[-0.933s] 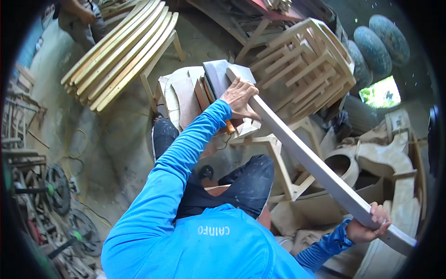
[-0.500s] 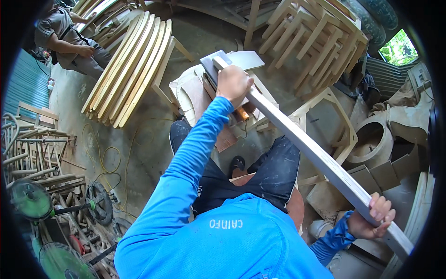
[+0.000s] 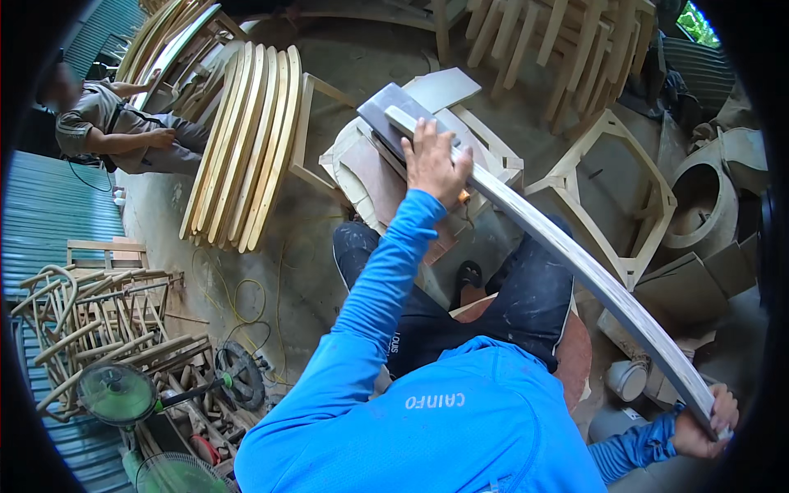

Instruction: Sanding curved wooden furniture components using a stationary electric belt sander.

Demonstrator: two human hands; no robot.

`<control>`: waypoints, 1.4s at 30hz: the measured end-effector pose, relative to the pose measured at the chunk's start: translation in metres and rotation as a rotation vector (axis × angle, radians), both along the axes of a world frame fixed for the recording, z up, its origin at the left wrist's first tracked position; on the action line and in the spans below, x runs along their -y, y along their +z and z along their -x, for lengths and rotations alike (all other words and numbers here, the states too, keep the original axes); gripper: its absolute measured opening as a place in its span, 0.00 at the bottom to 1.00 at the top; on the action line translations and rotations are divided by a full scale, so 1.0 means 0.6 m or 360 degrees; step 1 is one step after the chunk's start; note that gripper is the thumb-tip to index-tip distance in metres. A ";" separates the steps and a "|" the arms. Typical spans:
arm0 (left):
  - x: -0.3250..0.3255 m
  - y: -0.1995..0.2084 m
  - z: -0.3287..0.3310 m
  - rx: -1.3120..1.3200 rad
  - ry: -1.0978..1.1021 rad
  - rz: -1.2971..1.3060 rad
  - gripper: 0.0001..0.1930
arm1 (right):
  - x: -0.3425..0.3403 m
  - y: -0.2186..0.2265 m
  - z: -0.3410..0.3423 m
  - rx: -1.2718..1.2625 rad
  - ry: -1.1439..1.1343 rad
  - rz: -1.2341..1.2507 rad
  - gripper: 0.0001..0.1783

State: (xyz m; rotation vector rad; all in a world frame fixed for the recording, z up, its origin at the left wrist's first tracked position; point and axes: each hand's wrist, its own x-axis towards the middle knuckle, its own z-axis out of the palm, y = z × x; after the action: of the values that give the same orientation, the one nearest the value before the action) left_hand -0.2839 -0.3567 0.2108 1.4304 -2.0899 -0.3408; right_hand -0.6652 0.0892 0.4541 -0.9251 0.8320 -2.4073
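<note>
A long, slightly curved pale wooden slat runs diagonally from the work stand down to my right side. My right hand is closed round its near end, fingertips over the tip. At the far end my left hand lies palm down, fingers bent over a light strip on top of a flat grey board. Whether that strip belongs to the slat or the board, I cannot tell. Beneath sits a stand with padded-looking pale pieces; something orange shows partly behind my left hand.
Curved slats lie stacked at the left, near another person. An angular wooden frame and a round-mouthed pale machine housing stand at the right. Green fans, wooden parts and a yellow cord are at the lower left.
My view has shifted and turned. My right hand has moved to the slat's very end. The left hand's fingers, bunched in a fist before, now stretch further forward over the strip.
</note>
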 end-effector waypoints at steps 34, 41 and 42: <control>0.007 0.080 -0.006 -0.0123 -0.1124 0.0588 0.26 | -0.096 -0.478 0.130 0.1418 -0.0330 -0.1439 0.04; 0.071 0.091 0.022 0.0401 -0.0819 0.0130 0.35 | -0.067 -0.577 0.036 0.1946 -0.0556 -0.1347 0.09; 0.066 0.091 0.022 0.0409 -0.0826 0.0120 0.35 | -0.055 -0.568 0.016 0.2030 -0.0512 -0.1343 0.10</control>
State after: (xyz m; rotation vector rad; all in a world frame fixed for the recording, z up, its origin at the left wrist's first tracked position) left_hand -0.2970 -0.3960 0.2655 0.9067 -2.6454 -0.2825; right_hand -0.6749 0.1222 0.1134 1.0146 1.2272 -1.8995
